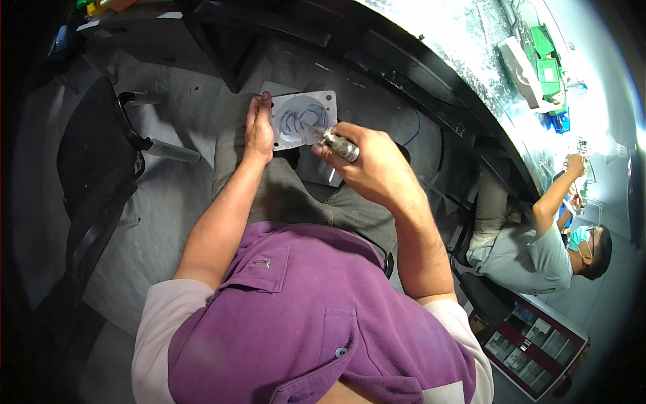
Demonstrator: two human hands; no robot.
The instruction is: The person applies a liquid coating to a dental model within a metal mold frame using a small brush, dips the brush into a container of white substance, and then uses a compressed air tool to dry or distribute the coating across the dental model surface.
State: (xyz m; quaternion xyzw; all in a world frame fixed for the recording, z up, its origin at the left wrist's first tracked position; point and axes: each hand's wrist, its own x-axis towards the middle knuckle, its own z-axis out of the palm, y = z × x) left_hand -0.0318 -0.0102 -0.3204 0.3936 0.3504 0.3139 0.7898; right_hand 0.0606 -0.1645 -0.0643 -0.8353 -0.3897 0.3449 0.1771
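Note:
My left hand [259,131] grips the left edge of a flat grey metal plate [286,111], its thumb by the upper corner. The plate has holes near its corners and a round area with bluish curved marks. In my right hand [373,165] is a silver, cylindrical handheld grinder [342,146]. Its thin tip points left onto the marked round area; whether it touches the surface I cannot tell. The plate is above my lap, and a pale flat piece shows behind its upper edge.
A black chair [97,148] stands at the left. A long workbench [464,34] curves along the upper right, with green bins [548,71] on it. At the right a co-worker [528,259] in a mask sits at the bench. A dark red cabinet [531,347] stands lower right.

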